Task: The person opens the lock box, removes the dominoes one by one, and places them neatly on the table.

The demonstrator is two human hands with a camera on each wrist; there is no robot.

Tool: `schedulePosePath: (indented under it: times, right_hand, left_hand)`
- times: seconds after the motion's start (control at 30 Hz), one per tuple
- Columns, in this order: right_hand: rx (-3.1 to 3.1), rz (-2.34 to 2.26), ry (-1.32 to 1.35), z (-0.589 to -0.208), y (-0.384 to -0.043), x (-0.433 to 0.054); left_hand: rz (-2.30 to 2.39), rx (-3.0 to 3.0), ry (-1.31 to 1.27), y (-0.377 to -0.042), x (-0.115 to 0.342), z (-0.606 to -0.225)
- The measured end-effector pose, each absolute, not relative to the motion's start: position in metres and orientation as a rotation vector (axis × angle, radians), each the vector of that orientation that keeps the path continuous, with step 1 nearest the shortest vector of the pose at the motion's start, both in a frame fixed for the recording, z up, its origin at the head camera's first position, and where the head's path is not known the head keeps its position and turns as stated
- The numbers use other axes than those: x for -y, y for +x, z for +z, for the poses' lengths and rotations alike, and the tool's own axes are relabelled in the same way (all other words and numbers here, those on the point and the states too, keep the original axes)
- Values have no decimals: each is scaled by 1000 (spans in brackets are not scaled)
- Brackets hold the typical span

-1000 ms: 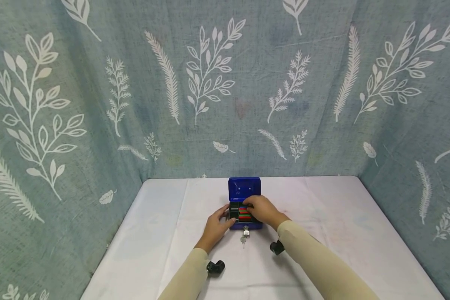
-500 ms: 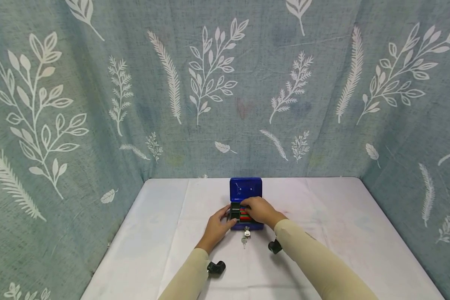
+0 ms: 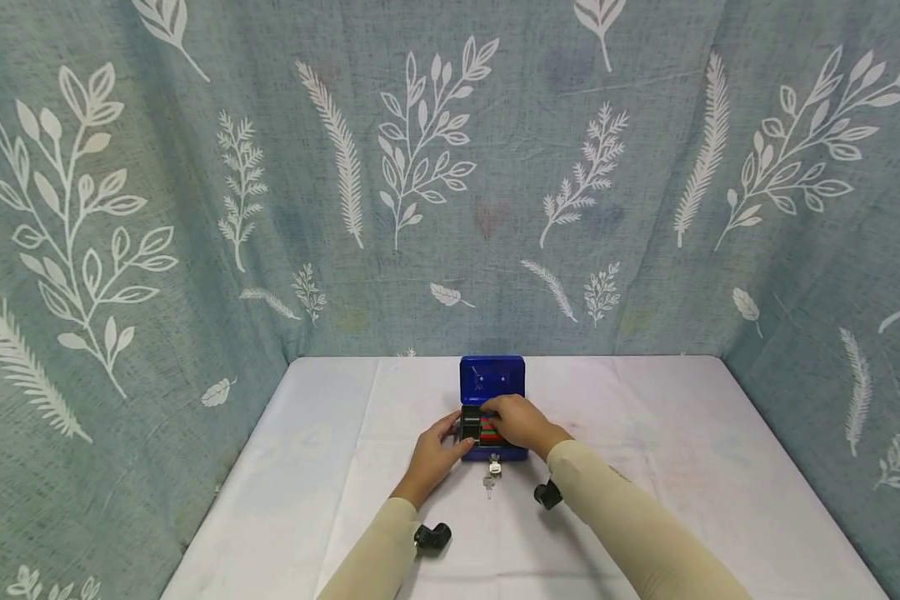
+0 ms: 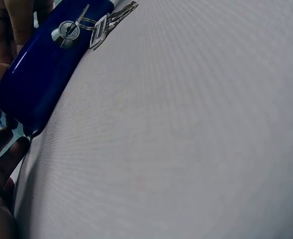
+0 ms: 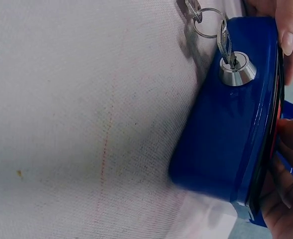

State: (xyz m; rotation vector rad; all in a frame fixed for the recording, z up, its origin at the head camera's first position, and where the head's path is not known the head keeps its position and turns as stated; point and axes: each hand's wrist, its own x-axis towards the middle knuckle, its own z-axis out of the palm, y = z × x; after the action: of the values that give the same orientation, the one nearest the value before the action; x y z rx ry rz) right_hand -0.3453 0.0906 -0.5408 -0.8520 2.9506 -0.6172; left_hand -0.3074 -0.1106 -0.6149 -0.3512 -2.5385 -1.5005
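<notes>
A blue cash box (image 3: pixel 492 454) stands with its lid (image 3: pixel 492 379) up. Its black inner tray (image 3: pixel 470 425) shows compartments on the left and red and green strips (image 3: pixel 489 431) in the middle. My left hand (image 3: pixel 433 454) grips the box's left side, thumb on the top rim and fingers down along the side. My right hand (image 3: pixel 523 421) reaches over the right half of the tray, fingers bent down and hiding that part. I cannot tell whether it pinches anything. One key sits in the front lock (image 5: pixel 237 69); a second key (image 3: pixel 489 483) hangs from its ring.
The box stands on a white cloth-covered table (image 3: pixel 390 400), near its far edge. A leaf-patterned grey-green curtain (image 3: pixel 450 167) closes off the back and both sides. Black wrist cameras (image 3: pixel 432 536) jut out below both forearms.
The view has shifted slightly, so everything sits a little further right. My right hand dips a bit over the tray, and less of the coloured strips shows. The left hand keeps its place.
</notes>
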Motion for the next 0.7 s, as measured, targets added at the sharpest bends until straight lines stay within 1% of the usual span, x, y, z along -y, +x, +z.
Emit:
schedulePosePath:
  times: [0.7]
  right_hand:
    - [-2980, -686, -779, -538, -346, -92]
  left_hand:
    - [-1485, 2577, -305, -306, 110, -612]
